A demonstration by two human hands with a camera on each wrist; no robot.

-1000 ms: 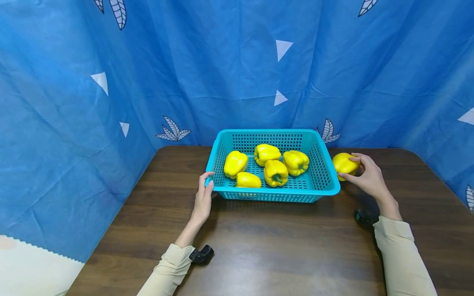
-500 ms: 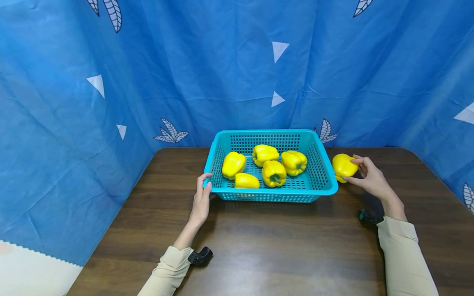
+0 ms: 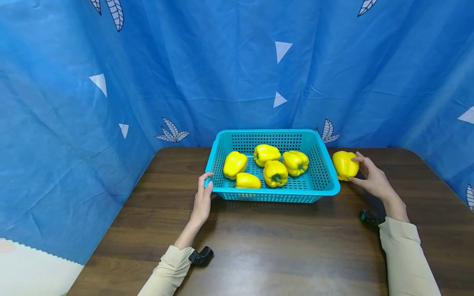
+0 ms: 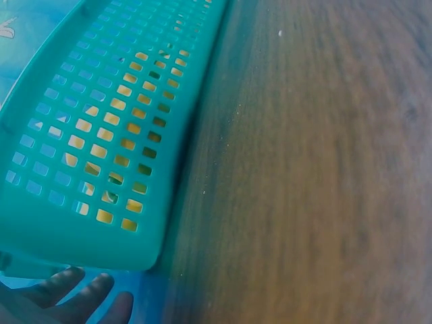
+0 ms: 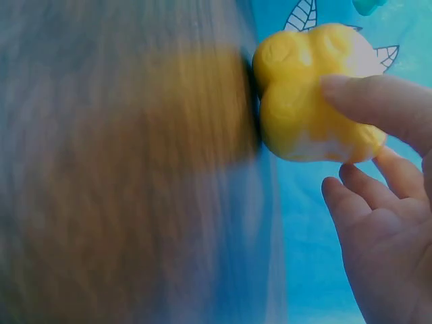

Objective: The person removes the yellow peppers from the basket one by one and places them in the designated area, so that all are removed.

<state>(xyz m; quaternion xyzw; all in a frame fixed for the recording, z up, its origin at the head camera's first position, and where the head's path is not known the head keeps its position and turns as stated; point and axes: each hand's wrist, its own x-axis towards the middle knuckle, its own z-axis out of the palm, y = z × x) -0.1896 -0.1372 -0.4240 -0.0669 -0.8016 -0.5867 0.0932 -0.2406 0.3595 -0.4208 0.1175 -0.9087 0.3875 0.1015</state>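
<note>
Left hand (image 3: 201, 201) pinched the near-left corner of the turquoise basket (image 3: 277, 192), probably to steady it. Right hand (image 3: 375, 181) gripped the outer yellow pepper (image 3: 344, 165) between thumb and fingers; that pepper lay on its side on the counter (image 3: 277, 238), just beyond the basket's right end, the hold seemingly keeping it from rolling. Basket walls presumably kept the inner peppers (image 3: 275, 173) together. Count: one basket, five peppers inside, one outside, six total.
</note>
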